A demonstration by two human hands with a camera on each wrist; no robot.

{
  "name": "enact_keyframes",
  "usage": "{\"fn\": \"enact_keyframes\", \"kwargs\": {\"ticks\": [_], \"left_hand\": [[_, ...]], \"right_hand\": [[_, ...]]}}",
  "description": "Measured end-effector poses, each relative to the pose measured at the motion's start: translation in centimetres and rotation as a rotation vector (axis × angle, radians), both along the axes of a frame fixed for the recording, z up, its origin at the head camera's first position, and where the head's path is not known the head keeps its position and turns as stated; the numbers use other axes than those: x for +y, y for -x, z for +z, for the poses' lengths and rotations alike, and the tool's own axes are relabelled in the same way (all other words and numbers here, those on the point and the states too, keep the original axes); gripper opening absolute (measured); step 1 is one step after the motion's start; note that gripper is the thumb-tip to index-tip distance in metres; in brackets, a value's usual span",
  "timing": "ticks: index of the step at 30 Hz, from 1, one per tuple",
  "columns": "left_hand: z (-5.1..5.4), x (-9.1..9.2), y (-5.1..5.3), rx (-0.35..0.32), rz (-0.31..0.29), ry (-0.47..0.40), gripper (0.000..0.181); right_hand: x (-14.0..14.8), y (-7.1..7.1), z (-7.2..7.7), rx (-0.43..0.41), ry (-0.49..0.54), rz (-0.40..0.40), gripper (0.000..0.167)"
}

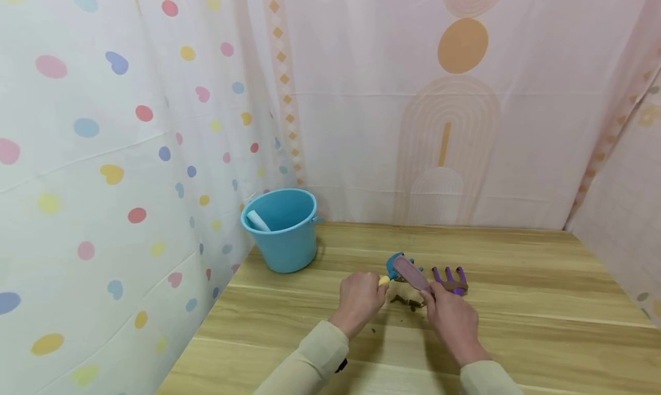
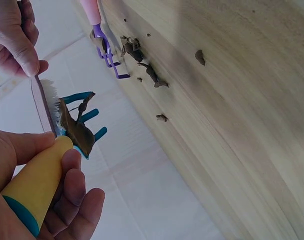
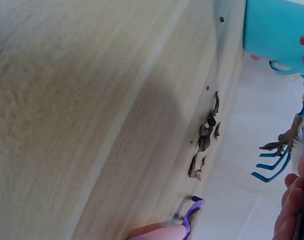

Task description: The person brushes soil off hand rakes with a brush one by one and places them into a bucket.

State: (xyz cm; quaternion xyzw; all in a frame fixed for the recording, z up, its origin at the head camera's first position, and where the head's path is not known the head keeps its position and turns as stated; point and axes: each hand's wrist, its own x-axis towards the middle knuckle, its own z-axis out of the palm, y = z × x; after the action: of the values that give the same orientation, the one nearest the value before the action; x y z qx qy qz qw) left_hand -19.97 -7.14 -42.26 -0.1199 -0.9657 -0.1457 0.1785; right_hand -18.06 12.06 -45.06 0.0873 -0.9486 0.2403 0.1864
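My left hand grips the yellow handle of a small blue hand rake, raised above the table. A brown dried leaf is caught on its tines. My right hand holds a brush with a dull pink back and white bristles. The bristles touch or nearly touch the leaf on the rake. Below lie dried leaf scraps on the wooden table. A purple hand rake with a pink handle lies by the right hand, brown leaf across its tines.
At the table's back left stands a light blue bucket with a pale, rod-like object inside. Small crumbs are scattered over the wooden tabletop. Patterned curtains hang behind and along both sides.
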Motion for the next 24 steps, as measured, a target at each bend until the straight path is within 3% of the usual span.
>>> {"fn": "enact_keyframes", "kwargs": {"ticks": [17, 24], "left_hand": [[0.06, 0.09, 0.06, 0.012, 0.012, -0.016, 0.039], [0.11, 0.09, 0.08, -0.020, 0.019, -0.020, 0.039]], "right_hand": [[0.16, 0.27, -0.17, -0.031, 0.029, -0.057, 0.026], [0.15, 0.15, -0.34, -0.037, 0.038, -0.064, 0.028]]}}
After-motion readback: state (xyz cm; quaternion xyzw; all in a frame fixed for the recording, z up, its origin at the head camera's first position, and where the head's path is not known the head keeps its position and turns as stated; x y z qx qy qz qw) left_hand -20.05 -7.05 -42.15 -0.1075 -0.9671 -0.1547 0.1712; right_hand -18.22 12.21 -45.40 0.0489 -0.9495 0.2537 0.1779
